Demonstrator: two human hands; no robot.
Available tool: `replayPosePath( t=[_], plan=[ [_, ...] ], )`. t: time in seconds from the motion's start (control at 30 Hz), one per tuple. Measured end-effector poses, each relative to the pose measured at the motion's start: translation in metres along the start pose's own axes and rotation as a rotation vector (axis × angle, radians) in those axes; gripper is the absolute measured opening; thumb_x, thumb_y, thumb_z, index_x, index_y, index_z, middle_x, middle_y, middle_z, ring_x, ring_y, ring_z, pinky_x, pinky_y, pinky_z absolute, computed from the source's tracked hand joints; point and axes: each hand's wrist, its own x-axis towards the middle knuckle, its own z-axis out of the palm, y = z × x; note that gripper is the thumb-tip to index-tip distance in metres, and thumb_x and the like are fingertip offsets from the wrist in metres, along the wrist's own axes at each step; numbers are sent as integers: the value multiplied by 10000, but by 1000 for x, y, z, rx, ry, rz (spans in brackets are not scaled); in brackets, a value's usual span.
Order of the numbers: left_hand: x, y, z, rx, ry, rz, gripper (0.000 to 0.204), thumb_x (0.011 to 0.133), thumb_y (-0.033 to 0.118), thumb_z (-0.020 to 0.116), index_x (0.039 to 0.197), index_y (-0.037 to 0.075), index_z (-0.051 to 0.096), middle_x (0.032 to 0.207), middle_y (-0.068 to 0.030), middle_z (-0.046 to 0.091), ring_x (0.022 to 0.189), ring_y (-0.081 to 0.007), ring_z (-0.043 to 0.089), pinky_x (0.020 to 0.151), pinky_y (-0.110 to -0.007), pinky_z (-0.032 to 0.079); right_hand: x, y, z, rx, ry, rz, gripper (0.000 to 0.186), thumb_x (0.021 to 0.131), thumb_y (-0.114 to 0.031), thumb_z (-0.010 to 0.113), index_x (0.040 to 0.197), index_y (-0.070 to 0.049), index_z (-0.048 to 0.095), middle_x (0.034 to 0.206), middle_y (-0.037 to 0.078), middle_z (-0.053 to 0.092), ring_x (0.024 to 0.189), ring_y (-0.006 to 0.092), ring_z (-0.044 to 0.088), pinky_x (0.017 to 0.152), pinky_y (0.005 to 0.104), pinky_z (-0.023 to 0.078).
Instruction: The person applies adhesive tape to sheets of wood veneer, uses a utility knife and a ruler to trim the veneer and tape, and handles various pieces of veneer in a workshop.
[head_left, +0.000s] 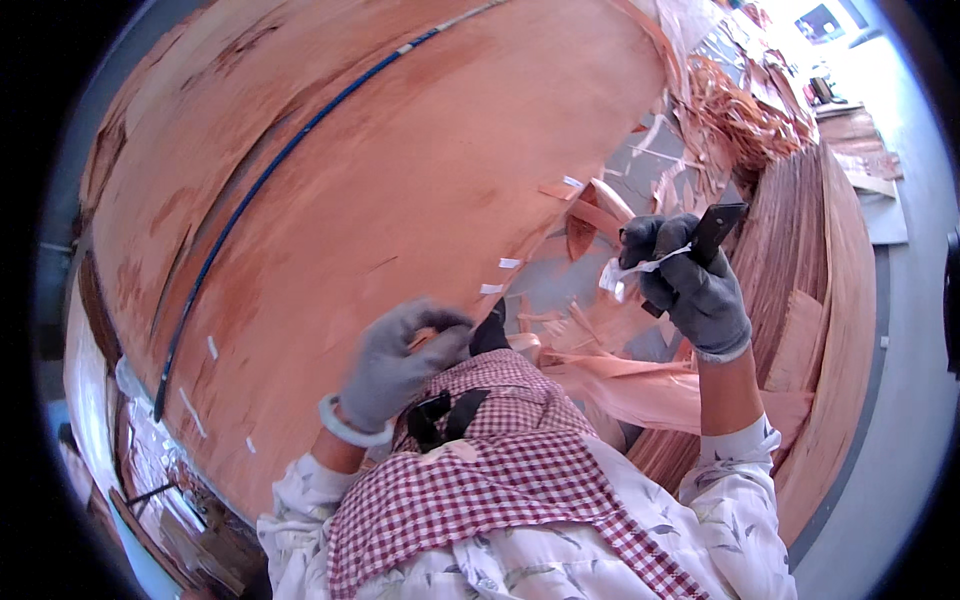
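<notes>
A large reddish-brown wood veneer sheet [480, 140] spreads out before me. Small white tape pieces [491, 289] stick to its right edge. My left hand [405, 360], in a grey glove, is at the sheet's near right edge, thumb and fingers drawn together; it is a little blurred, and anything between the fingertips is hidden. My right hand [700, 300], also gloved, is raised right of the edge. Its fingers are closed round a black-handled tool [716, 228], whose working end I cannot make out. A crumpled white tape strip [612, 278] hangs from the same fingers.
A long dark blue rod [285, 150] curves across the sheet. To the right stands a veneer stack [785, 270], with a heap of veneer shavings [745, 115] beyond it. Loose pink-brown strips [630, 378] lie between the stack and my checked apron [480, 470].
</notes>
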Motion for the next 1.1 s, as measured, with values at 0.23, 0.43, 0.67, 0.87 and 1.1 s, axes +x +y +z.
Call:
replayPosePath(
  t=[0.23, 0.43, 0.67, 0.87, 1.1],
  plan=[
    [11, 4, 15, 188, 151, 480, 249, 813, 125, 679, 1015, -14, 635, 970, -56, 635, 959, -135, 575, 848, -299, 459, 25, 6, 79, 97, -241, 201, 237, 897, -119, 603, 1110, -41, 535, 1117, 115, 598, 692, 60, 532, 544, 166, 377],
    [-14, -3, -10, -258, -84, 90, 177, 824, 68, 672, 985, 7, 632, 949, -23, 609, 914, -102, 564, 811, -249, 455, 37, 34, 112, 293, -269, 186, 181, 922, -150, 576, 1088, -94, 531, 1035, 120, 620, 694, 97, 565, 520, 179, 389],
    [-26, -13, -11, -226, -56, 384, 134, 843, 15, 634, 977, 13, 630, 872, 6, 605, 844, -86, 549, 760, -245, 440, 28, 76, 123, 561, -173, 116, 191, 941, -194, 555, 1107, -113, 507, 923, 64, 588, 934, 197, 592, 585, 249, 439],
    [-31, -16, 3, -516, 93, 199, 91, 896, 78, 608, 964, 19, 615, 879, 7, 610, 777, -56, 543, 673, -211, 434, 12, 71, 124, 527, -33, 264, 370, 951, -213, 538, 1295, -106, 454, 1193, 134, 580, 997, 196, 601, 563, 230, 418],
    [-21, -17, 21, -216, 300, 253, 122, 877, 116, 643, 946, 17, 623, 843, -5, 618, 752, -55, 546, 644, -215, 436, 2, 64, 117, 86, -128, 222, 232, 880, -147, 606, 1074, -19, 609, 845, -27, 594, 714, 43, 500, 594, 182, 380]
  ],
)
